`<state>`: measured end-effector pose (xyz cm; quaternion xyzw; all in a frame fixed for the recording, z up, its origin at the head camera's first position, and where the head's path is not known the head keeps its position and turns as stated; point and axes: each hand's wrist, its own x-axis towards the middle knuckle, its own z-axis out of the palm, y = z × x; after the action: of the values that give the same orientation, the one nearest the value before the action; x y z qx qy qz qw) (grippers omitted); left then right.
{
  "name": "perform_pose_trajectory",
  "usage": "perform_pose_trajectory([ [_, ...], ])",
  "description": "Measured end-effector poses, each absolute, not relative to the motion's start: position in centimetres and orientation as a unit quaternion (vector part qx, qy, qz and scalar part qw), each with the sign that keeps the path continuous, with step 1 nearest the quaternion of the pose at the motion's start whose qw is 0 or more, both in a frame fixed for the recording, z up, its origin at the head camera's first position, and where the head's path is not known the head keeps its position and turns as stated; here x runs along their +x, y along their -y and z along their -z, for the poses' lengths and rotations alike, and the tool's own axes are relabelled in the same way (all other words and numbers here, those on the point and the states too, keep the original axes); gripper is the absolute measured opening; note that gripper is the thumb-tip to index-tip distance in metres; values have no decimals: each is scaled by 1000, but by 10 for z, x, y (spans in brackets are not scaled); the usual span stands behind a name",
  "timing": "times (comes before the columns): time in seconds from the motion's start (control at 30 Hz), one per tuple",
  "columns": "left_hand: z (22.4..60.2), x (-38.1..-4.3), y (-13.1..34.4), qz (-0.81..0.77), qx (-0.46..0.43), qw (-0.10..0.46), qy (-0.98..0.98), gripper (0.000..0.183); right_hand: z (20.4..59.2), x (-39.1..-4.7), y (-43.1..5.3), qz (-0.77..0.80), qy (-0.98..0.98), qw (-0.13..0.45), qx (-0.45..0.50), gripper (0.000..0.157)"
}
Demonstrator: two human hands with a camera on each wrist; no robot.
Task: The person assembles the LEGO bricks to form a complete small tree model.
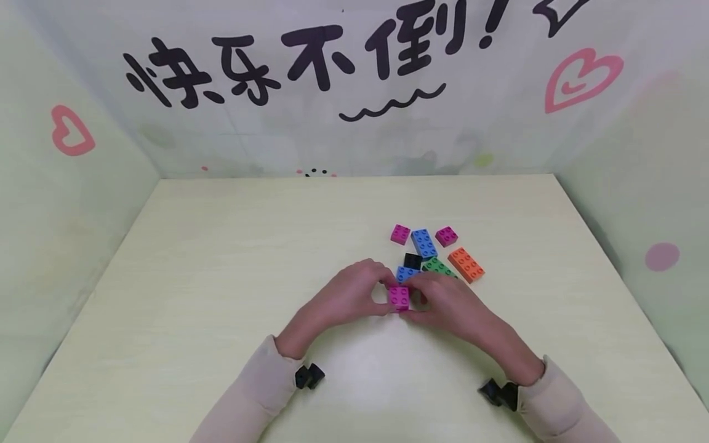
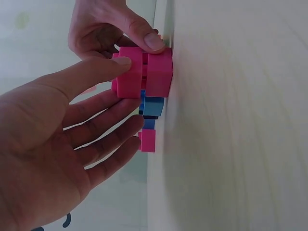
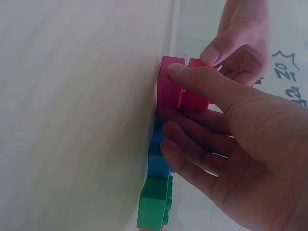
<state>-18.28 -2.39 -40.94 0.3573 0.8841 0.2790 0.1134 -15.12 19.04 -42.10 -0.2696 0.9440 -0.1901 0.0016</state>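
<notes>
Two pink building bricks stand one over the other on the table, with a narrow gap showing between them in both wrist views. My left hand [image 1: 351, 292] pinches the upper pink brick [image 2: 130, 79] between thumb and fingers. From the other side my right hand [image 1: 454, 304] grips the lower pink brick [image 3: 169, 84], its thumb lying on the brick's side. Just behind the hands are a blue brick [image 1: 407, 273], partly hidden by fingers, a black brick [image 1: 412, 261] and a green brick [image 1: 439, 267].
Farther back lie a long blue brick [image 1: 424, 244], one pink brick [image 1: 400, 234] and another pink brick [image 1: 446, 236]. An orange brick [image 1: 466, 265] lies to the right. Printed walls enclose the pale table [image 1: 221, 246] at the back and sides.
</notes>
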Motion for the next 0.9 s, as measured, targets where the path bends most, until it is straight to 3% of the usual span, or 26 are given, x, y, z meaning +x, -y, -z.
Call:
perform_pose_trajectory([
  [0.6, 410, -180, 19, -272, 373, 102, -881, 31, 423, -154, -193, 205, -939, 8, -277, 30],
  [0.9, 409, -178, 17, -300, 369, 116, -872, 27, 425, -150, -192, 164, -937, -30, -306, 39],
])
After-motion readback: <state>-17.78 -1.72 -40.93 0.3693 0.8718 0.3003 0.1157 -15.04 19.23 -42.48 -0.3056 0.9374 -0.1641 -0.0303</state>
